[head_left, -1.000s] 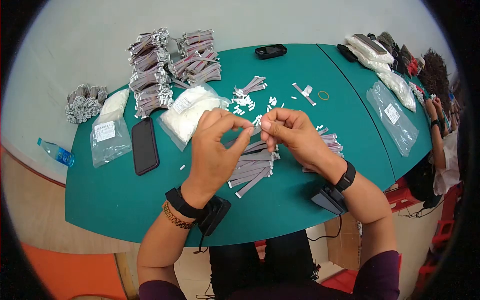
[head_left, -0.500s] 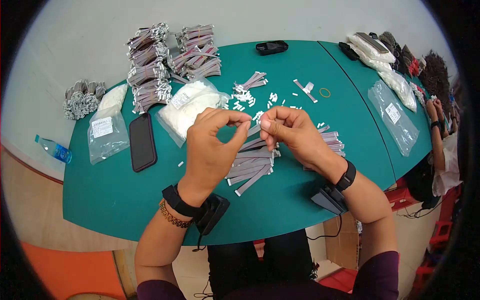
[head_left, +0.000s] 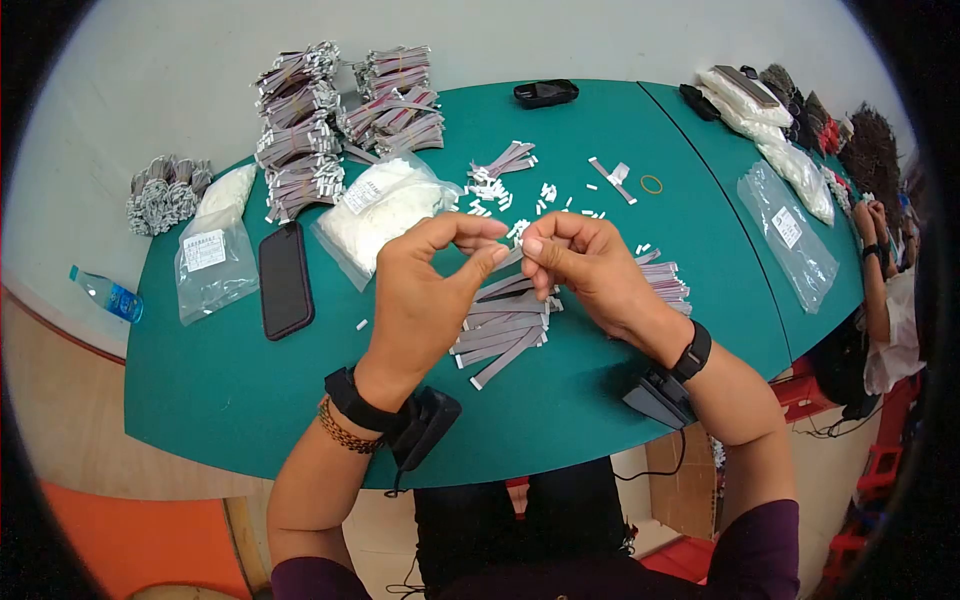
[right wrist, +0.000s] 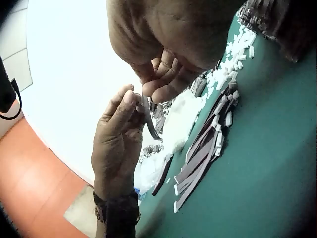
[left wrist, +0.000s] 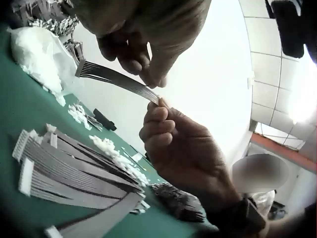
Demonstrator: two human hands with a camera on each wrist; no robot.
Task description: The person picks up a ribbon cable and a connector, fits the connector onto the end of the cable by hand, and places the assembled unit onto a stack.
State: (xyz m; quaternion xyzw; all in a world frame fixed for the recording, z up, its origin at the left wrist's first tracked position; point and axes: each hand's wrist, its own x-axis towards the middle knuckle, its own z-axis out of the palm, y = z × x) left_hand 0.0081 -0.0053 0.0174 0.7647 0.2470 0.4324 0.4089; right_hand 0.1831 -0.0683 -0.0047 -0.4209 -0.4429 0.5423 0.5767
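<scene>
In the left wrist view, my right hand (left wrist: 185, 144) pinches one end of a flat grey ribbon cable (left wrist: 119, 82) between thumb and fingers, and the cable's far end, with a small connector, arcs free. My left hand (left wrist: 148, 29) is bent over the cable near the pinched end, fingertips right at its edge; whether they hold a strand I cannot tell. From the head view, the left hand (head_left: 425, 285) and right hand (head_left: 590, 270) face each other at nearly touching fingertips. Under them lies a fanned pile of ribbon cables (head_left: 505, 335) with white connectors.
Scattered white connectors (head_left: 485, 200), a bag of white parts (head_left: 385, 215) and a phone (head_left: 287, 282) lie around the hands on the green table (head_left: 560, 430). Bundled cables (head_left: 300, 130) are stacked at the back left. Another person's hands (head_left: 870, 215) work at far right.
The left thumb and forefinger have parted slightly and shifted a little left and up. My right hand has stayed in nearly the same place, and the view has tilted slightly.
</scene>
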